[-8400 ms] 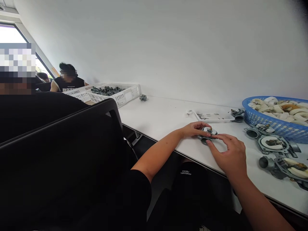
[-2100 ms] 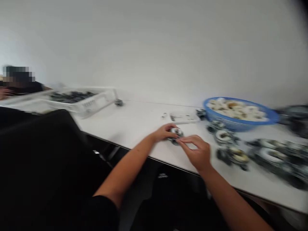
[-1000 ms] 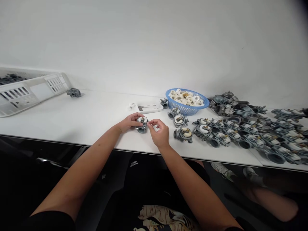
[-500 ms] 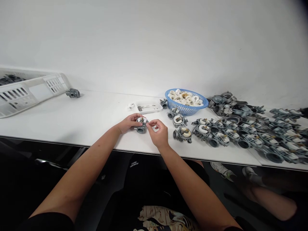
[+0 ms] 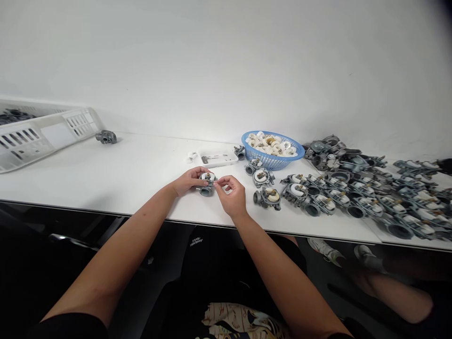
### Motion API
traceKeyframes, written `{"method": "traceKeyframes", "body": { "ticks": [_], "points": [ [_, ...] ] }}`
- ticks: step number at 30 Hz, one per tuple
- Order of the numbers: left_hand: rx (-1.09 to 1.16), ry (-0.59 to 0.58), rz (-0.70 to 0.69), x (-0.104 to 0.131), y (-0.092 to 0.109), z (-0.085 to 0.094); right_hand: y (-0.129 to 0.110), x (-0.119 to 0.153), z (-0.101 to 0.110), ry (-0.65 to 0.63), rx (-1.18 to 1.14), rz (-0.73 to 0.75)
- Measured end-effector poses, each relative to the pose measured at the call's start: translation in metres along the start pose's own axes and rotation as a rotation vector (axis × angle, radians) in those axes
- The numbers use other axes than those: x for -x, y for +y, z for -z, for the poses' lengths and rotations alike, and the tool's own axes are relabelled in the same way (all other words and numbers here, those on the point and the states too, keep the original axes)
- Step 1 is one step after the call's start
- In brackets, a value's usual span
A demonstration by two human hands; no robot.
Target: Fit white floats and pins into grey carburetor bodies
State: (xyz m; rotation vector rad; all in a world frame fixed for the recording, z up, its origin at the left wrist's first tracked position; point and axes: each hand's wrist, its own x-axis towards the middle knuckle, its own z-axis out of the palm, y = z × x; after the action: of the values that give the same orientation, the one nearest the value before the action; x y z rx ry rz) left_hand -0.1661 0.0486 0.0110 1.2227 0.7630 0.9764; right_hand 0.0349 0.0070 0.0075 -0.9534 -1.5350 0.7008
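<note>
A grey metal carburetor [image 5: 205,191] with a white float [image 5: 208,176] in its upturned open side rests on the white table in front of me. My left hand [image 5: 189,181] is closed on it from the left, thumb across the near side. On its right edge my right hand [image 5: 231,193] has thumb and forefinger pinched together; whatever lies between those fingertips is too small to make out. Just behind stands a shallow white tray [image 5: 231,162] with thin metal pins inside. Small white pieces [image 5: 191,156] lie at the tray's left.
A blue basket [image 5: 273,163] full of white floats stands against the wall. Many carburetors [image 5: 296,190] spread across the right side, some piled up. At far left is a white slotted crate [image 5: 52,134], with a lone carburetor [image 5: 106,137] beside it. Another person's legs [image 5: 399,292] show below right.
The view has shifted very slightly. Both hands stay at the carburetor, with the right fingertips still pinched at its right edge.
</note>
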Motion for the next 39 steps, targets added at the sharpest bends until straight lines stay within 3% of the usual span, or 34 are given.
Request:
{"method": "traceKeyframes", "body": {
  "ticks": [13,39],
  "points": [
    [0.002,-0.007,0.008,0.0001,-0.0001,0.0012,0.0011,-0.0008,-0.0016,0.023,0.005,-0.021],
    [-0.001,-0.005,0.003,0.002,0.0037,-0.002,0.0022,-0.0004,-0.005,0.037,0.104,0.107]
  ]
}}
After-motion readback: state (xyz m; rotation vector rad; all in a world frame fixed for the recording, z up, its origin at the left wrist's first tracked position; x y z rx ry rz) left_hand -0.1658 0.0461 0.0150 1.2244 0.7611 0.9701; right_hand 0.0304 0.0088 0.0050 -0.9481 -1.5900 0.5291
